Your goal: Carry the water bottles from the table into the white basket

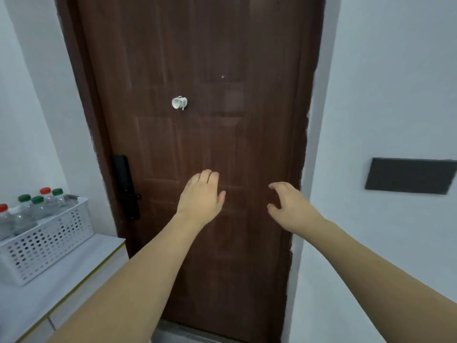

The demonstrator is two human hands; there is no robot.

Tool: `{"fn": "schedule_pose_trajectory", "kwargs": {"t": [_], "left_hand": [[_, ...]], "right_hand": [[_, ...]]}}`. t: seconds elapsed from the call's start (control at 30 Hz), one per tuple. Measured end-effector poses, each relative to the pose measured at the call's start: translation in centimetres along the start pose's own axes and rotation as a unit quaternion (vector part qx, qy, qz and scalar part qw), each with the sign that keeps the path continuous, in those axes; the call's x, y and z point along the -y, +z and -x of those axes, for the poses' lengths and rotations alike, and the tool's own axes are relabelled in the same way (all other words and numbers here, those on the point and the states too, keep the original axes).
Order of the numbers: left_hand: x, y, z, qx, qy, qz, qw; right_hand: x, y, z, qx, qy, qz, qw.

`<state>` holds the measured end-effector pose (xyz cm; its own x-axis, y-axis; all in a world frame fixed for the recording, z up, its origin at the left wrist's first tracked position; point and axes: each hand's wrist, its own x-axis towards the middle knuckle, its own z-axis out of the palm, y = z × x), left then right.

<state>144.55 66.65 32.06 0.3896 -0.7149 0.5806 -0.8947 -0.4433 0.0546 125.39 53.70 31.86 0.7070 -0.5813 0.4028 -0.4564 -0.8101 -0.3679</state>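
A white perforated basket stands at the far left on a white cabinet top. Several clear water bottles with green and red caps stand upright inside it. My left hand is raised in front of a brown door, empty, fingers loosely together. My right hand hovers beside it to the right, fingers curled and apart, holding nothing. Both hands are well to the right of the basket. The table is out of view.
A dark brown door fills the middle, with a black lock handle on its left edge and a small white object stuck at its centre. White walls flank it; a dark panel hangs on the right wall.
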Motion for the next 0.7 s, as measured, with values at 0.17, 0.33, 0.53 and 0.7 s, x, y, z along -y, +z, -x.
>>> {"fn": "schedule_pose_trajectory", "kwargs": {"t": [0.17, 0.33, 0.53, 0.7], "left_hand": [[-10.5, -0.9, 2.9, 0.002, 0.013, 0.015, 1.0], [-17.9, -1.2, 3.8, 0.014, 0.046, 0.015, 0.999], [-23.9, -1.3, 3.5, 0.038, 0.057, 0.025, 0.997], [-29.8, -2.1, 3.8, 0.035, 0.071, 0.011, 0.997]], "right_hand": [[-6.8, -4.9, 6.4, 0.019, 0.021, 0.006, 1.0], [-11.1, -8.7, 10.5, 0.023, 0.054, 0.01, 0.998], [-15.2, -13.0, 13.5, 0.031, 0.08, 0.008, 0.996], [-18.8, -16.4, 16.4, 0.012, 0.071, 0.005, 0.997]]}}
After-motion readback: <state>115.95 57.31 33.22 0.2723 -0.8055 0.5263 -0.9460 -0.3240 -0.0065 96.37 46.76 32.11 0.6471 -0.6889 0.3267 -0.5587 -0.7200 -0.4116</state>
